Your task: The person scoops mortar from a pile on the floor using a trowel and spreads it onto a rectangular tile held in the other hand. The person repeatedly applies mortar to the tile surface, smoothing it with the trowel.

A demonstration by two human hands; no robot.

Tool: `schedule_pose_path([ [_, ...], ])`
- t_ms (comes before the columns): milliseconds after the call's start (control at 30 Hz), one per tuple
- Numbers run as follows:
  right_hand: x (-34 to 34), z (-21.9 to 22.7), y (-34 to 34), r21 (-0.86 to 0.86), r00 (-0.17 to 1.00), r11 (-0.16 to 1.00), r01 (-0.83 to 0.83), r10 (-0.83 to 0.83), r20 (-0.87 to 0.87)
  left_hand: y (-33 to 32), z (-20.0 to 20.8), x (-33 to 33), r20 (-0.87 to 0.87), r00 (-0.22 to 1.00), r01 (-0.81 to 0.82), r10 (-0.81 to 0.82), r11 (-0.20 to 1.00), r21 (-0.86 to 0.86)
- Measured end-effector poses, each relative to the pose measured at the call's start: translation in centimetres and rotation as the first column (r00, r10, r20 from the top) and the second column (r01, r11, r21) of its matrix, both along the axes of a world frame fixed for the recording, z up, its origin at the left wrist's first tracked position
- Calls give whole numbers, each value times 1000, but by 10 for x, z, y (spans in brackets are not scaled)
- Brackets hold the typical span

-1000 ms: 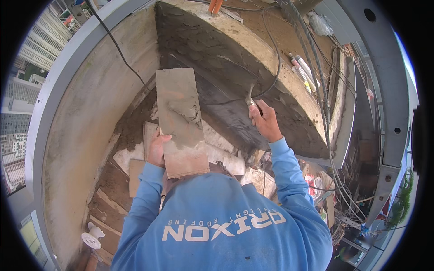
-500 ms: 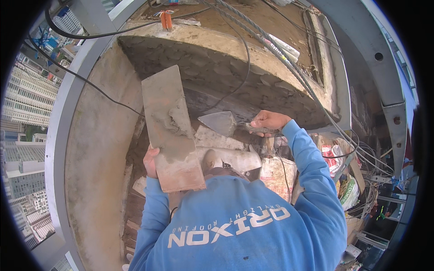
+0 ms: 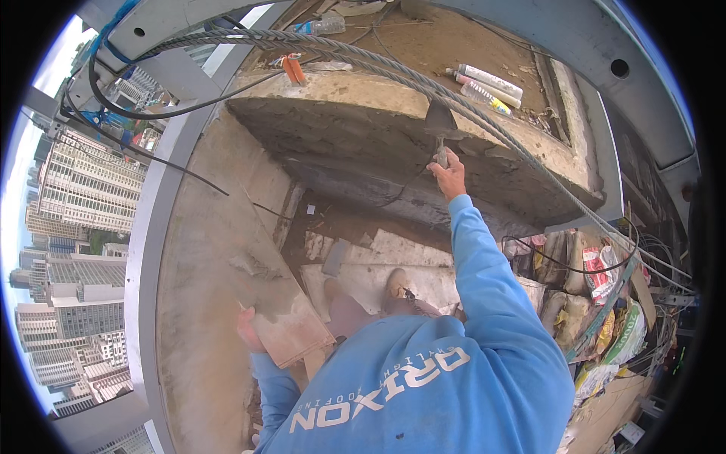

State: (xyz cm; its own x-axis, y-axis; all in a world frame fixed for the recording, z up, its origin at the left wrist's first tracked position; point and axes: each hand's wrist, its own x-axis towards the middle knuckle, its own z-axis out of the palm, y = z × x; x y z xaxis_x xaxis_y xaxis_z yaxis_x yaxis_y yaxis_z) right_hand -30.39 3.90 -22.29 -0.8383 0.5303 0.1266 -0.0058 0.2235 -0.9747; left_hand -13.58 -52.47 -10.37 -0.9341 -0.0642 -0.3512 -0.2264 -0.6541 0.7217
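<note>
My right hand is closed around the handle of a pointing trowel. Its blade points away from me and lies at the upper edge of a low concrete wall, whose face carries rough, grey wet mortar. By its left edge, my left hand grips a long flat board, low and to the left; the thumb side shows and the other fingers are hidden. Some grey mortar is smeared over the board's middle.
A steel cable and black cords cross above the wall. Bottles and tubes lie on the ledge behind it. Sacks are piled at right. White sheets lie around my feet. A metal frame edges a drop toward buildings at left.
The trowel has gone from beside the board up and away to the wall's top edge, with my right arm stretched out. The board sits lower and tilts differently. The whole view has shifted.
</note>
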Motion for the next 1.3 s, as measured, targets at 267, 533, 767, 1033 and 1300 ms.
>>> schedule_pose_path([
  [267, -24, -1, -44, -140, 997, 987, 75, -76, 2, -4, 17, 46, 39, 992, -120, 116, 988, 93],
  [533, -91, 161, -191, 7, 972, 996, 92, -88, -218, -31, 4, 74, 66, 973, -214, 223, 970, -119],
  [767, -232, 236, -282, 66, 929, 991, 117, -86, -359, -32, -3, 59, 6, 964, -264, 264, 964, -26],
  [1033, -250, 174, -363, 53, 996, 996, 72, -69, -48, -92, -36, 90, 11, 939, -333, 345, 912, -238],
  [1300, -187, 70, -345, -21, 992, 998, 60, -63, -113, -83, 2, 73, -60, 959, -279, 276, 958, -58],
])
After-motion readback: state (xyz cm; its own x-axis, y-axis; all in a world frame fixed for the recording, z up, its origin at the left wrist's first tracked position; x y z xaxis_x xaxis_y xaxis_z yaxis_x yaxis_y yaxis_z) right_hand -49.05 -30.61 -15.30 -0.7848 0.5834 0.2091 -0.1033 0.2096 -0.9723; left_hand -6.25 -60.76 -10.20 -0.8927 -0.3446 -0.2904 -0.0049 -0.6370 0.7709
